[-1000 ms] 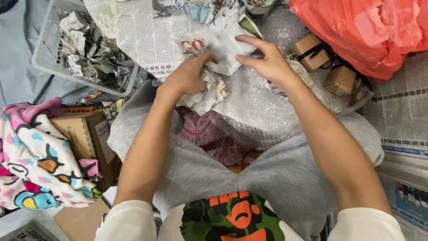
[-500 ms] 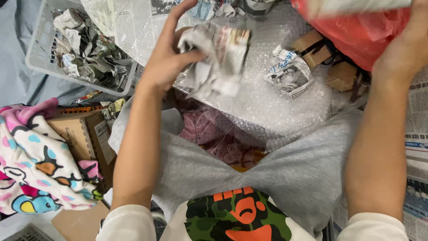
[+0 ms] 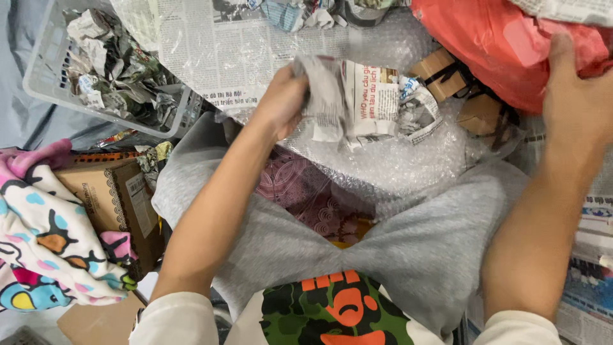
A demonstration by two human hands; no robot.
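Left hand (image 3: 284,99) gripped newspaper wad (image 3: 357,102) above bubble wrap (image 3: 408,166). Right hand (image 3: 578,105), fingers flat, pressed red bag (image 3: 504,51) right of wad. I judged wrapping unfinished.

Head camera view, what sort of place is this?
Probably a home packing spot on the floor: a sheet of bubble wrap, a basket of crumpled newspaper, and the left hand gripping a newspaper-wrapped bundle.

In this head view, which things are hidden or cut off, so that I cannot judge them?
- Left hand: its fingertips are hidden behind the crumpled newspaper, so its grip is unclear.
- Right hand: its fingers are hidden against the red plastic bag.
- Red plastic bag: cut off by the top edge, contents unseen.
- White basket: cut off at the top edge.
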